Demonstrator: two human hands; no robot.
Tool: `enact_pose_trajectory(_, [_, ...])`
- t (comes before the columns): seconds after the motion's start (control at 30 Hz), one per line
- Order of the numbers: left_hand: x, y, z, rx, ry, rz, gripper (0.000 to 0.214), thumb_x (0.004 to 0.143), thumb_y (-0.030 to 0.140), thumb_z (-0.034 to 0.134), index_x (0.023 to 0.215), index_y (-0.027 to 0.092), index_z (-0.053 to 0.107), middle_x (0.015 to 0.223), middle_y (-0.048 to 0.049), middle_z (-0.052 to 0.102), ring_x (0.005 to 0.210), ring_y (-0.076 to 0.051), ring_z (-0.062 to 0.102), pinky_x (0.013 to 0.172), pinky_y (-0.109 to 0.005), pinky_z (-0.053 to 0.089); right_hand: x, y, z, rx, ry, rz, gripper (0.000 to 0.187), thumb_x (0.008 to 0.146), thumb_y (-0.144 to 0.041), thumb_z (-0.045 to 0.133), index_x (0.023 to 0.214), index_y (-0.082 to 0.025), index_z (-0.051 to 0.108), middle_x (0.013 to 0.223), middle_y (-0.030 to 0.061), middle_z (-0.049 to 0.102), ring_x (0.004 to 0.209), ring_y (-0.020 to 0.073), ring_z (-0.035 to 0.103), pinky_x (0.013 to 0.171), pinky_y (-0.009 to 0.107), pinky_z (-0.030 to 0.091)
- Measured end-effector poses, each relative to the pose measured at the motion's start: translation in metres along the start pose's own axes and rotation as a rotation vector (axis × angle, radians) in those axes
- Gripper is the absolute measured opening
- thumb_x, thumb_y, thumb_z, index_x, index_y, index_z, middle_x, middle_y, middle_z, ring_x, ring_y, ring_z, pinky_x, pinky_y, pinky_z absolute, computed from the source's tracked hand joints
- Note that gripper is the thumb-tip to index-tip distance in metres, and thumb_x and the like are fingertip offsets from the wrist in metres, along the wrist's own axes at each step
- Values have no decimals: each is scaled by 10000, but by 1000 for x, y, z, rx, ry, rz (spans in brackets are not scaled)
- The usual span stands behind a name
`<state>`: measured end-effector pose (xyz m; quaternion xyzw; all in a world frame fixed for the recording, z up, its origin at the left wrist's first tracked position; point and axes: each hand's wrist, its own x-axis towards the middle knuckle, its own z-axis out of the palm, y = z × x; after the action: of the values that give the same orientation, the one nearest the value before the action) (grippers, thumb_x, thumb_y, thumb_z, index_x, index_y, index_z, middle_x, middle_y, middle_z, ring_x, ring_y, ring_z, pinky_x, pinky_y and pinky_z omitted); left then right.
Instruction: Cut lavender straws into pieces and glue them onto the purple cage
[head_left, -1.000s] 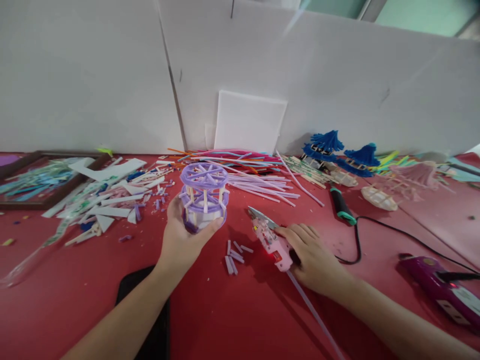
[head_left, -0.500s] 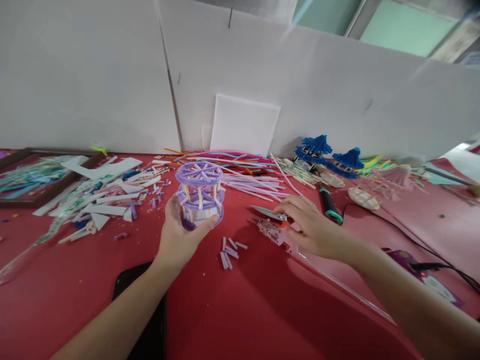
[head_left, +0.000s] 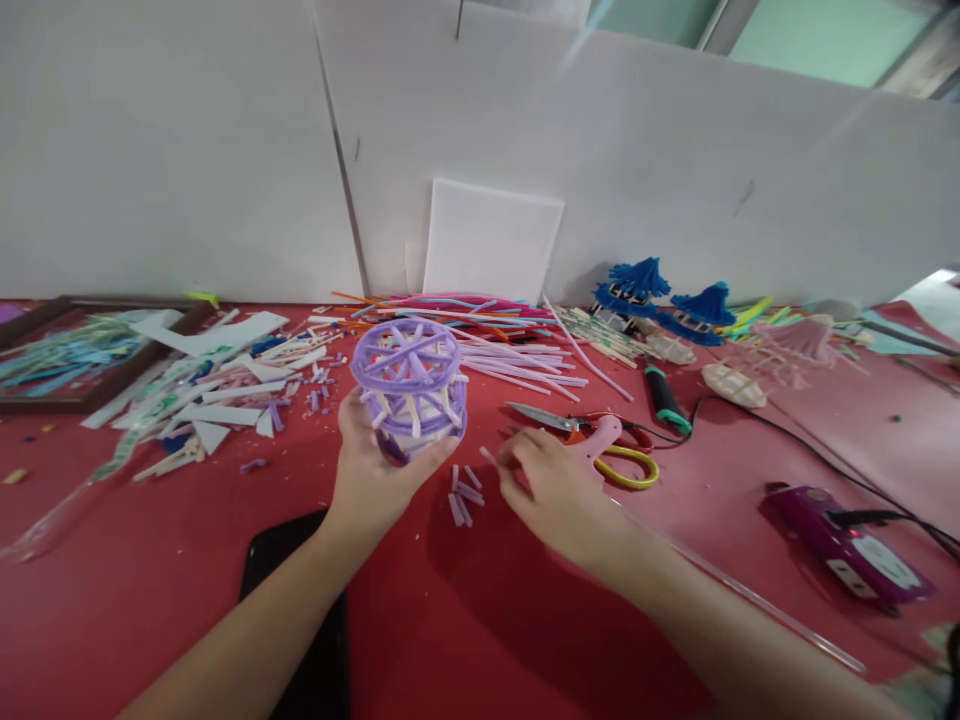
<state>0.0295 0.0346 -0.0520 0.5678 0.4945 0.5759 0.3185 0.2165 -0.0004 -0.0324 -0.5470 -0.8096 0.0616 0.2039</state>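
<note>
My left hand (head_left: 375, 480) is closed round the base of a small purple straw model (head_left: 411, 388), a drum with a spoked wheel top and pale posts, held tilted above the red table (head_left: 480, 620). My right hand (head_left: 551, 490) is low over the table, thumb and forefinger pinched on a short lilac straw piece (head_left: 489, 458). Several more cut lilac straw pieces (head_left: 463, 495) lie just left of that hand. A pink glue gun (head_left: 604, 440) and scissors with yellow and orange handles (head_left: 592, 440) lie right behind my right hand.
A pile of long coloured straws (head_left: 487, 340) lies at the back. White scraps (head_left: 217, 390) and a wooden tray (head_left: 67, 360) sit left. Blue-roofed straw models (head_left: 660, 310), a green-handled tool (head_left: 664, 398), a purple power strip (head_left: 847, 540) with cables sit right. A black phone (head_left: 300, 620) lies under my left arm.
My right hand let go of the glue gun, swung left and pinched a short straw piece. My left hand tilted the purple model and lifted it slightly.
</note>
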Motion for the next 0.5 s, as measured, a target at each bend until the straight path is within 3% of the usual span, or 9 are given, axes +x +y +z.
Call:
enact_pose_trajectory(0.1, [-5, 6, 0, 61, -52, 27, 758, 608, 335, 796, 1195, 229, 329, 1209, -108, 525, 1130, -267, 565, 964, -450, 454, -3, -6, -10, 456, 239, 62, 63, 807, -146, 519, 782, -183, 563, 765, 26, 615, 683, 149, 584, 621, 269, 483])
enact_pose_trajectory(0.2, [-8, 9, -1, 105, -88, 88, 760, 625, 340, 788, 1213, 232, 319, 1218, -106, 511, 1129, -269, 564, 957, -432, 462, -5, -15, -14, 696, 297, 81, 78, 810, -179, 535, 735, -187, 554, 697, -5, 574, 566, 106, 520, 514, 223, 440])
enact_pose_trajectory(0.5, [-8, 5, -1, 159, -202, 157, 784, 636, 352, 787, 1252, 212, 321, 1239, -113, 482, 1157, -296, 539, 962, -431, 453, -8, -19, -11, 671, 366, 34, 68, 744, -135, 554, 699, -186, 557, 670, -6, 563, 573, 114, 514, 522, 238, 433])
